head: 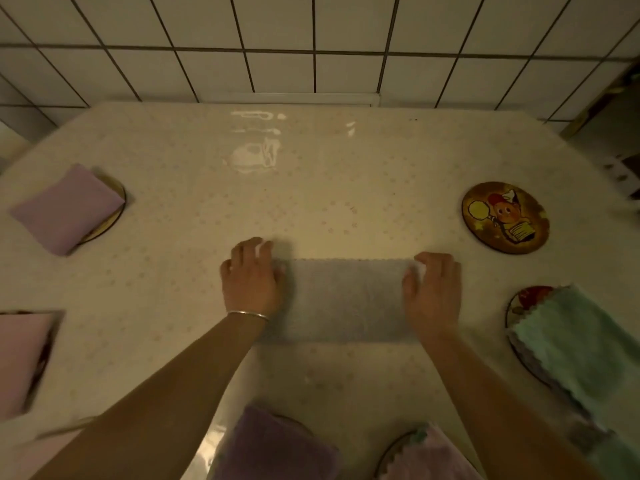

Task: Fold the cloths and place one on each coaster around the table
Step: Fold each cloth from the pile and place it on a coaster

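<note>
A pale grey-blue cloth (341, 299) lies flat on the table (194, 209) as a wide rectangle. My left hand (251, 277) pinches its far left corner. My right hand (434, 289) pinches its far right corner. A bare round coaster with a cartoon picture (505, 217) lies at the far right. A folded lilac cloth (67, 209) covers a coaster at the far left. At the near right a green cloth (581, 344) covers another coaster. A pink cloth (20, 358) lies at the left edge. A purple cloth (273, 445) and a pink-green one (429, 455) sit at the near edge.
A white tiled wall (311, 46) stands behind the table's far edge. The tablecloth is glossy with a bright reflection (256, 150) in the far middle. Dark objects show blurred past the table's right edge.
</note>
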